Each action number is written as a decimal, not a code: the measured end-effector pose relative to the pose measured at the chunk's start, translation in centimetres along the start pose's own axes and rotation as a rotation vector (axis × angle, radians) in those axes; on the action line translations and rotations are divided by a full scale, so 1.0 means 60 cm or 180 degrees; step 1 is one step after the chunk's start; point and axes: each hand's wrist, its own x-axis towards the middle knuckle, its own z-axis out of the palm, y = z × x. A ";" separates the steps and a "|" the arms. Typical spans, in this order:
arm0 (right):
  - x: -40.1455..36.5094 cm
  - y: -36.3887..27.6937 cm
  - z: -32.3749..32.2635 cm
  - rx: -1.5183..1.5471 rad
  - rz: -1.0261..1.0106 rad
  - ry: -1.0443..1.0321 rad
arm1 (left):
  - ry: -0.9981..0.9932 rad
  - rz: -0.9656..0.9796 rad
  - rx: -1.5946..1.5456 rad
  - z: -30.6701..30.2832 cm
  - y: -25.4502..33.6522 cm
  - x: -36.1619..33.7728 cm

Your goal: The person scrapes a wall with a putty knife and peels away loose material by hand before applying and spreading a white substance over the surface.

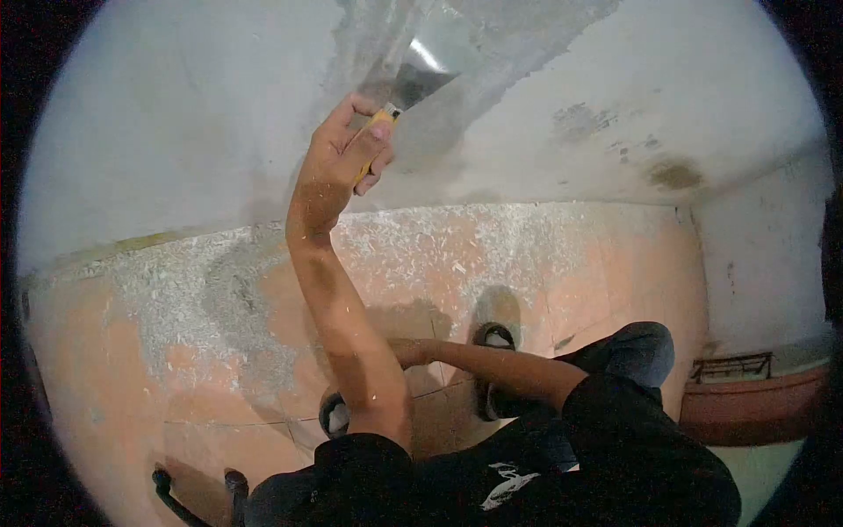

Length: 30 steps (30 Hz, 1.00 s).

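Note:
My left hand [347, 149] is closed around the yellow handle [373, 145] of a scraper. The scraper's wide metal blade [421, 85] lies against the wall [219, 114], over a grey patch where the pale coating is gone. Flakes dot my left forearm. Lower down, my right hand [408, 353] sits behind the left forearm, which hides its fingers, so I cannot see whether it holds anything.
White flakes [404, 241] are strewn over the orange tiled floor [219, 448] along the wall's foot. My sandalled feet [496, 336] are below me. Dark curved legs [162, 481] show at lower left. At right are a side wall [755, 255] and a reddish ledge [755, 408] with a metal frame [731, 365].

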 end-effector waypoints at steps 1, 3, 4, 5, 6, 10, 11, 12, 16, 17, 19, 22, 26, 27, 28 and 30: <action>-0.007 -0.018 0.011 0.0020 0.0060 0.0011 | -0.0047 0.0106 -0.0081 0.004 -0.003 0.007; -0.022 -0.049 0.034 -0.0496 0.1196 0.0967 | -0.0105 0.0173 -0.0204 0.009 -0.015 0.018; -0.038 -0.031 0.049 -0.0463 0.1253 0.0963 | -0.0171 0.0149 -0.0265 0.010 -0.023 0.022; -0.054 -0.009 0.060 -0.1058 0.1239 0.0429 | -0.0238 0.0123 -0.0326 0.011 -0.031 0.024; -0.068 0.007 0.066 -0.1651 0.1200 -0.0118 | -0.0251 0.0090 -0.0364 0.012 -0.038 0.029; -0.080 -0.067 -0.090 -0.1435 0.2272 -0.1055 | -0.0482 0.0112 -0.0512 0.006 -0.059 0.039; -0.100 -0.061 -0.121 -0.1797 0.2113 -0.0809 | -0.0540 0.0135 -0.0584 0.004 -0.063 0.039; -0.114 -0.069 -0.165 -0.1952 0.2080 -0.0562 | -0.0604 0.0164 -0.0655 0.002 -0.066 0.039; -0.136 -0.147 -0.314 -0.2580 0.2525 -0.0442 | -0.0752 0.0201 -0.0760 -0.014 -0.071 0.041; -0.142 -0.153 -0.336 -0.1946 0.2929 -0.0873 | -0.0720 0.0235 -0.0761 -0.015 -0.070 0.042; -0.144 -0.178 -0.368 -0.1330 0.3261 -0.1336 | -0.0790 0.0107 -0.0671 -0.008 -0.069 0.040; -0.124 -0.223 -0.396 -0.2205 0.2492 -0.1600 | -0.1159 0.0202 -0.0730 0.008 -0.082 0.052; -0.053 -0.293 -0.397 -0.2697 0.1423 0.0484 | -0.1323 0.0173 -0.0602 0.034 -0.101 0.062; -0.042 -0.301 -0.391 -0.2908 0.1003 0.0978 | -0.1355 0.0103 -0.0510 0.041 -0.110 0.065; -0.035 -0.300 -0.385 -0.3051 0.0496 0.1048 | -0.1386 0.0015 -0.0430 0.043 -0.105 0.067; -0.034 -0.294 -0.365 -0.2974 0.0513 0.0768 | -0.1414 0.0038 -0.0194 0.040 -0.100 0.060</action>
